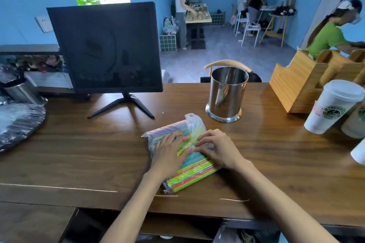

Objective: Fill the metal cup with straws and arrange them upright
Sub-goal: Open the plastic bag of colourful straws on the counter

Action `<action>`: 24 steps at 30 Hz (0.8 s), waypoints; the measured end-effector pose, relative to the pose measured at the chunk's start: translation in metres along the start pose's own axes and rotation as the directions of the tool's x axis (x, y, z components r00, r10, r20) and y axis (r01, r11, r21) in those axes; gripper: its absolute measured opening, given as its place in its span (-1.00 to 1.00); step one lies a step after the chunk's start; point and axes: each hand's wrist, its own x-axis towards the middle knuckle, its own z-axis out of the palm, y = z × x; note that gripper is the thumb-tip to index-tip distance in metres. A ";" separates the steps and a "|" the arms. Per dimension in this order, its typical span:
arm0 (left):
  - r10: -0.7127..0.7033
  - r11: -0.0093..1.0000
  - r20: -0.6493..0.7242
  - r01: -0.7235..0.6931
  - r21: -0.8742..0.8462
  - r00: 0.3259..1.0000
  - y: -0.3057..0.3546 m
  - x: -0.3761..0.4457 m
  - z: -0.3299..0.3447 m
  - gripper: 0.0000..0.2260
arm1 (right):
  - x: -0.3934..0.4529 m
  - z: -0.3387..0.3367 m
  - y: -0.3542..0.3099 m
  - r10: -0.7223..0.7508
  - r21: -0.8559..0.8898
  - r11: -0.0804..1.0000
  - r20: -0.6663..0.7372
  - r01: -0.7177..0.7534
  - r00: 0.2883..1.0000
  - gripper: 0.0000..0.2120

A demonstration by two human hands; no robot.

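Note:
A clear plastic bag of coloured straws (194, 173) lies flat on the wooden counter (88, 150), its length running from near left to far right. My left hand (167, 152) and my right hand (217, 149) both rest on the bag's middle, fingertips pinching the plastic where it bunches. The shiny metal cup (227, 94) stands upright just beyond the bag, and no straws show in it.
A dark monitor (106, 47) on a stand sits far left of the cup. White paper cups (333, 106) and a wooden organiser (302, 83) stand at the right. Wrapped dark bundles (17, 122) lie at the left edge. People work in the room behind.

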 end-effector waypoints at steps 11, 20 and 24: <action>0.114 0.984 0.000 -0.113 -0.137 0.993 -0.001 0.006 -0.008 -0.59 | -0.002 -0.016 0.004 -0.240 -0.341 0.903 0.108 0.262 0.965 -0.68; 0.020 0.999 -0.105 -0.017 0.031 0.994 0.012 -0.011 -0.006 -0.64 | 0.000 -0.014 -0.007 -0.254 -0.308 0.911 0.102 0.273 0.962 -0.90; -0.019 0.998 -0.211 0.030 0.050 0.977 0.021 -0.019 -0.002 -0.66 | -0.001 -0.014 -0.009 -0.221 -0.278 0.927 0.139 0.252 0.965 -0.89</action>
